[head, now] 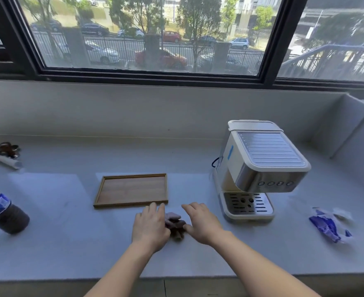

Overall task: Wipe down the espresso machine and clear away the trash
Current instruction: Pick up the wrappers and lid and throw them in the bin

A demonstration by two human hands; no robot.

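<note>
Both grips spread — left hand (150, 227), right hand (200, 224) flank cloth (174, 224) — just before tray (123, 204) edge

A shallow wooden tray (131, 190) with a raised rim lies flat on the pale grey counter (59, 243). Well to its left stands a plastic bottle (4, 213) of dark liquid with a blue label. Further back on that side lie a white tube (4, 160) and a dark object too blurred to name. Behind the tray, a black-framed window (155, 73) shows parked cars.
</note>
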